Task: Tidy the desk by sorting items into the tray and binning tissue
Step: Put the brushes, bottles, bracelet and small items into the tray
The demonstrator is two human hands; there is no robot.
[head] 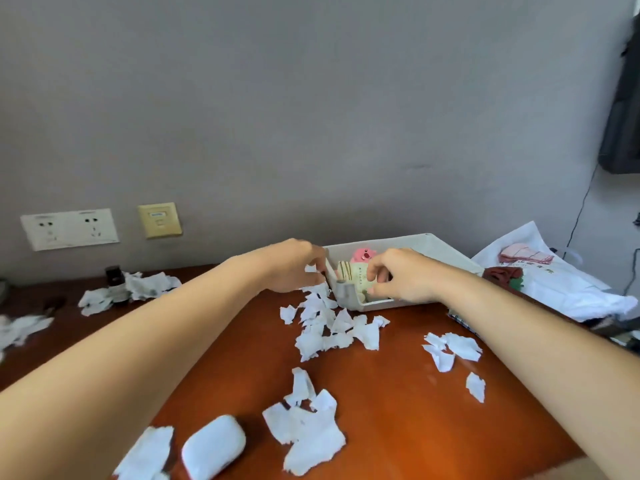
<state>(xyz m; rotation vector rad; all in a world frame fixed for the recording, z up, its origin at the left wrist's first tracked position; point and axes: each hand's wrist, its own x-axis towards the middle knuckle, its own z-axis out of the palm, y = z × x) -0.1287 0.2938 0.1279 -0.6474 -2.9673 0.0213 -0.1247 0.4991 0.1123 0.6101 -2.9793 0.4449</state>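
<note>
A white tray (446,251) stands at the back of the wooden desk (398,410) against the wall. Inside it are a pink toy figure (363,253) and a cream striped packet (351,271). My right hand (401,275) reaches into the tray, fingers curled around the packet's right side. My left hand (294,266) is at the tray's left wall, fingers curled on its rim. Torn white tissue pieces (325,327) lie scattered in front of the tray, with more tissue scraps (306,431) near the front edge.
A white rounded case (214,445) lies at the front left. Crumpled tissue (131,289) and a small dark object (112,273) sit at the back left. A white bag with folded cloth (550,278) lies at the right. Wall sockets (69,228) are behind.
</note>
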